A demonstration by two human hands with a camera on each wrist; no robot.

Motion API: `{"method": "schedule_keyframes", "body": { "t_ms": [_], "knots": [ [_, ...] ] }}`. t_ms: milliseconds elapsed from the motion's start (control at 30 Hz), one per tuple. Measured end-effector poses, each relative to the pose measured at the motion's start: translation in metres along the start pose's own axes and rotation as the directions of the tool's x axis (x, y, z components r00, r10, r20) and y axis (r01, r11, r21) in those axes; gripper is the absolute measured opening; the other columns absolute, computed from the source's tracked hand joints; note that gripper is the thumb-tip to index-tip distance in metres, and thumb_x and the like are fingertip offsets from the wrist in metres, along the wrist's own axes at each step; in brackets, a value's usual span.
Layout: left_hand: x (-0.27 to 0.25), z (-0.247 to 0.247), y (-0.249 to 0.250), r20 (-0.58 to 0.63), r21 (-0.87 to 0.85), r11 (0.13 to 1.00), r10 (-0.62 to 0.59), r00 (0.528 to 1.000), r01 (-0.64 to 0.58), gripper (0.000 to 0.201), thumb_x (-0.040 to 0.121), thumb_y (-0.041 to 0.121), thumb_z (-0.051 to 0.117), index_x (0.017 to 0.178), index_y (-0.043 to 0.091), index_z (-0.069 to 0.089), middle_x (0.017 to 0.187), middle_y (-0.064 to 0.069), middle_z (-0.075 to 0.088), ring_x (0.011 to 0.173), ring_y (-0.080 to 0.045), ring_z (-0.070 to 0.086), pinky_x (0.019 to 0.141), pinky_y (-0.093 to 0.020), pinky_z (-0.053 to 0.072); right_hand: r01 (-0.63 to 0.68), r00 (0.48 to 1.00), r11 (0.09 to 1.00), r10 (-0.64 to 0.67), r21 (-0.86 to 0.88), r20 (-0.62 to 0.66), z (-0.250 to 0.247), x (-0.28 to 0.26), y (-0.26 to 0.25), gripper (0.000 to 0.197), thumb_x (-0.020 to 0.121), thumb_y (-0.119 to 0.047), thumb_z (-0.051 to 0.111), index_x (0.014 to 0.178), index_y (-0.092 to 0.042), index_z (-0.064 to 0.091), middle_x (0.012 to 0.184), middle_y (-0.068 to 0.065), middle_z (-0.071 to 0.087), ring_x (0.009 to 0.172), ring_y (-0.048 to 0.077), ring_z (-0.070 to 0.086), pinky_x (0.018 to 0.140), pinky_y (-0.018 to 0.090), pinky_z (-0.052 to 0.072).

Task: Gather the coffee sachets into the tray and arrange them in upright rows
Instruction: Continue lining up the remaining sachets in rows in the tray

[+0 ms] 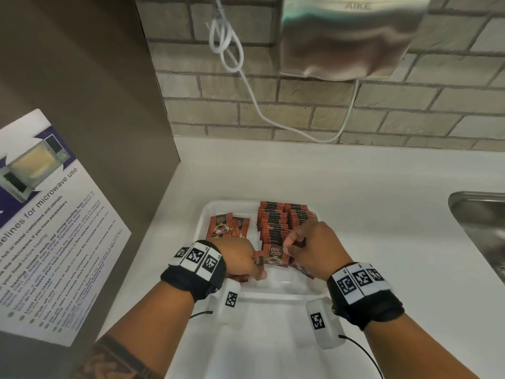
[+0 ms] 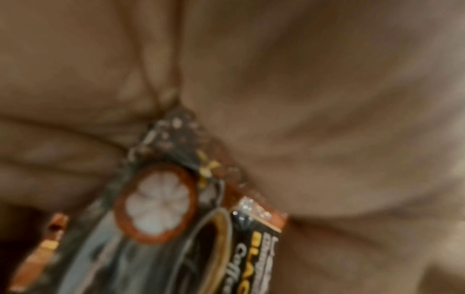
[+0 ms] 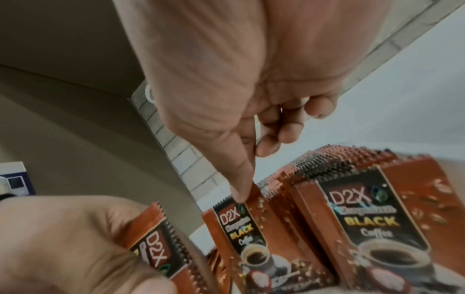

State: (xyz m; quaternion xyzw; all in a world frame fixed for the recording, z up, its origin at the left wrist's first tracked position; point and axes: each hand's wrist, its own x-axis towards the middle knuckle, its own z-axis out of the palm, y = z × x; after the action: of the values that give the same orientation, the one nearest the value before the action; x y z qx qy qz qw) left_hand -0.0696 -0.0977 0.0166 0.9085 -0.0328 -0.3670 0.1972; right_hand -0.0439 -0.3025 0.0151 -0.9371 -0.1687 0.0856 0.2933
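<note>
Both hands work inside the shallow white plastic tray on the white counter. Left hand grips a brown-and-black foil coffee sachet between curled fingers; right hand pinches another sachet by its top edge. Two upright rows of sachets stand at the tray's far right.

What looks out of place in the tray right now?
Two sachets at the tray's far left lie flat and askew, apart from the upright rows. The left hand grips another sachet; more lie loose beneath both hands.
</note>
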Motion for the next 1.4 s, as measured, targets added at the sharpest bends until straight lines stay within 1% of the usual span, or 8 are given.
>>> {"method": "schedule_keyframes", "body": {
  "t_ms": [167, 600, 833, 967, 1067, 1167, 1267, 1400],
  "knots": [
    [0.012, 0.007, 0.019, 0.068, 0.055, 0.998, 0.030, 0.997, -0.034, 0.046, 0.088, 0.058, 0.063, 0.119, 0.024, 0.070, 0.097, 0.000, 0.075, 0.082, -0.016, 0.067, 0.089, -0.034, 0.055, -0.025, 1.000, 0.998, 0.025, -0.063, -0.003, 0.007, 0.004, 0.000, 0.013, 0.076, -0.022, 0.075, 0.068, -0.032, 0.074, 0.077, -0.021, 0.059, 0.096, 0.009, 0.054, 0.088, 0.038, 0.051],
    [0.026, 0.008, 0.025, 0.100, 0.089, 0.996, 0.017, 0.995, -0.026, 0.042, 0.091, 0.055, 0.061, 0.106, 0.017, 0.070, 0.087, 0.004, 0.068, 0.074, -0.013, 0.060, 0.076, -0.029, 0.052, -0.050, 0.999, 0.996, 0.051, -0.076, -0.001, 0.016, 0.010, 0.009, 0.018, 0.069, -0.021, 0.082, 0.070, -0.033, 0.069, 0.083, -0.017, 0.059, 0.090, 0.009, 0.055, 0.085, 0.036, 0.051],
    [0.024, 0.008, 0.024, 0.105, 0.115, 0.993, 0.017, 0.994, -0.029, 0.029, 0.092, 0.055, 0.061, 0.080, 0.028, 0.060, 0.079, 0.010, 0.065, 0.074, -0.011, 0.059, 0.076, -0.028, 0.048, -0.060, 0.998, 0.996, 0.059, -0.059, -0.011, 0.008, 0.009, 0.008, 0.021, 0.071, -0.020, 0.084, 0.078, -0.034, 0.070, 0.081, -0.016, 0.055, 0.080, 0.005, 0.054, 0.071, 0.020, 0.044],
    [0.020, 0.006, 0.026, 0.099, 0.084, 0.995, 0.043, 0.994, -0.051, 0.018, 0.094, 0.047, 0.062, 0.093, 0.030, 0.066, 0.085, 0.009, 0.067, 0.075, -0.009, 0.059, 0.076, -0.025, 0.049, -0.047, 0.998, 0.999, 0.047, 0.000, -0.036, -0.001, 0.006, 0.004, 0.021, 0.077, -0.020, 0.081, 0.080, -0.035, 0.068, 0.081, -0.016, 0.056, 0.076, -0.001, 0.053, 0.063, 0.011, 0.035],
    [0.016, -0.003, 0.018, 0.084, -0.095, 0.991, 0.103, 0.991, -0.095, 0.026, 0.092, 0.028, 0.068, 0.117, 0.024, 0.072, 0.100, 0.004, 0.075, 0.083, -0.011, 0.067, 0.089, -0.030, 0.057, -0.032, 0.999, 0.994, 0.035, 0.108, -0.025, -0.011, 0.001, -0.002, 0.013, 0.081, -0.021, 0.079, 0.082, -0.031, 0.071, 0.077, -0.012, 0.063, 0.066, -0.002, 0.056, 0.058, 0.007, 0.039],
    [0.013, -0.011, 0.007, 0.033, -0.239, 0.946, 0.231, 0.972, -0.217, 0.018, 0.087, 0.027, 0.073, 0.105, 0.027, 0.077, 0.095, 0.009, 0.077, 0.091, -0.013, 0.072, 0.094, -0.036, 0.055, -0.025, 0.999, 0.964, 0.011, 0.265, 0.051, -0.016, -0.006, -0.007, 0.011, 0.081, -0.024, 0.080, 0.087, -0.027, 0.072, 0.079, -0.010, 0.070, 0.069, -0.001, 0.063, 0.060, 0.006, 0.046],
    [0.013, -0.013, 0.002, -0.073, -0.338, 0.895, 0.284, 0.956, -0.292, 0.017, 0.084, 0.035, 0.078, 0.093, 0.020, 0.076, 0.087, 0.001, 0.077, 0.078, -0.017, 0.070, 0.085, -0.036, 0.057, -0.041, 0.995, 0.922, 0.003, 0.386, 0.098, -0.018, -0.007, -0.011, 0.010, 0.083, -0.022, 0.079, 0.090, -0.024, 0.072, 0.081, -0.008, 0.073, 0.070, 0.000, 0.066, 0.062, 0.012, 0.051],
    [0.014, -0.011, 0.003, -0.179, -0.439, 0.824, 0.310, 0.934, -0.358, 0.037, 0.079, 0.040, 0.082, 0.103, 0.014, 0.074, 0.099, -0.008, 0.076, 0.093, -0.028, 0.072, 0.091, -0.047, 0.058, -0.017, 1.000, 0.919, 0.006, 0.394, 0.028, -0.024, -0.003, -0.012, 0.008, 0.085, -0.019, 0.077, 0.085, -0.026, 0.073, 0.081, -0.008, 0.073, 0.072, 0.004, 0.068, 0.070, 0.019, 0.055]
  ]
}}
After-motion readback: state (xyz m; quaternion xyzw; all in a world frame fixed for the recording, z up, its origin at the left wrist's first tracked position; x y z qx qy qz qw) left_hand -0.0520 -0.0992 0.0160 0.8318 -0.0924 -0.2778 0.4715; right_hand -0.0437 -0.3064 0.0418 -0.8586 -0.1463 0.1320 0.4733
